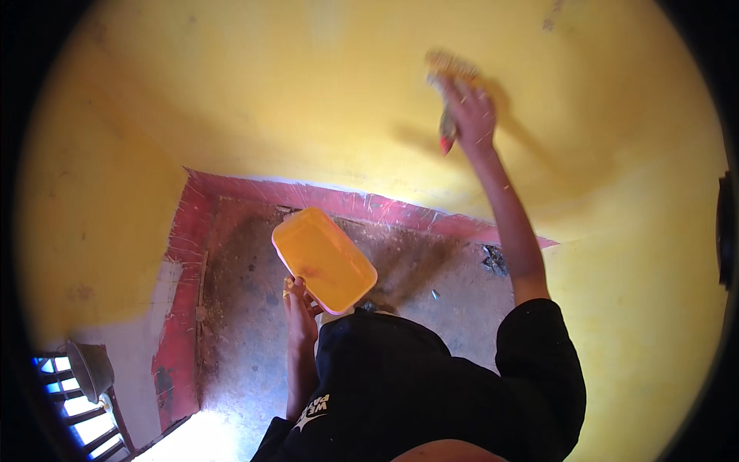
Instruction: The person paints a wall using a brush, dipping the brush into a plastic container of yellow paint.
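My left hand [300, 306] grips the near end of a rectangular plastic container [323, 258] of yellow-orange paint, held out in front of me above the floor. Raised toward the upper right, my right hand [471, 115] is closed on a paintbrush [450, 63] with yellow-coated bristles and a red-tipped handle. The brush is at the yellow wall [308, 92] and casts a shadow on it; whether the bristles touch it is hard to tell through the blur.
A red band [188, 231] runs along the wall's foot around the stained concrete floor [246, 369]. Dark debris [495, 260] lies by the right corner. At lower left are a barred opening [81, 408] and a grey bucket-like object [88, 368]. A dark object [723, 227] edges the far right.
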`<state>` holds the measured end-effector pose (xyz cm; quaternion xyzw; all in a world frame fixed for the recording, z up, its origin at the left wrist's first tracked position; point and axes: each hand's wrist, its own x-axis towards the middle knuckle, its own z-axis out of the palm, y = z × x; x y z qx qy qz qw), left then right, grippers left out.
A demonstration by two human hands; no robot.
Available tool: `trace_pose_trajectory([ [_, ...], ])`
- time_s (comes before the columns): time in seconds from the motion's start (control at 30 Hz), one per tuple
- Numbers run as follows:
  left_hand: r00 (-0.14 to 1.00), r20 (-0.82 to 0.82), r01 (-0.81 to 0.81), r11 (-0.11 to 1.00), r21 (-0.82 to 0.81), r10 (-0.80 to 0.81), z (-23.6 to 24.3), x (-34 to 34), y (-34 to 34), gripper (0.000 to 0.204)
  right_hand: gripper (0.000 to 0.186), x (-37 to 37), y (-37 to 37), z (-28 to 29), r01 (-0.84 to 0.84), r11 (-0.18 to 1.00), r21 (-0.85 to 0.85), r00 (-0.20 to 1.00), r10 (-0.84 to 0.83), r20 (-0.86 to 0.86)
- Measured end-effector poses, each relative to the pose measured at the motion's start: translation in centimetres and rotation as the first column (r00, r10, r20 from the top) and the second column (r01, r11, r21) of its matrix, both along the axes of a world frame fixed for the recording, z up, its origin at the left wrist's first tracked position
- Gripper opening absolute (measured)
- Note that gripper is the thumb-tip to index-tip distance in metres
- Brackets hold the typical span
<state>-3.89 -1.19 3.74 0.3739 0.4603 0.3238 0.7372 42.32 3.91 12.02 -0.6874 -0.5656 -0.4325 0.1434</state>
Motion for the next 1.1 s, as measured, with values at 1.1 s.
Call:
trace_pose_trajectory([
  [1.1, 0.992, -0.048, 0.120, 0.990, 0.078, -0.116, -3.0, -2.5, 2.9, 0.047, 0.048, -6.3, -5.5, -19.7, -0.158, 0.982, -0.102, 0.886, 0.096, -0.454],
])
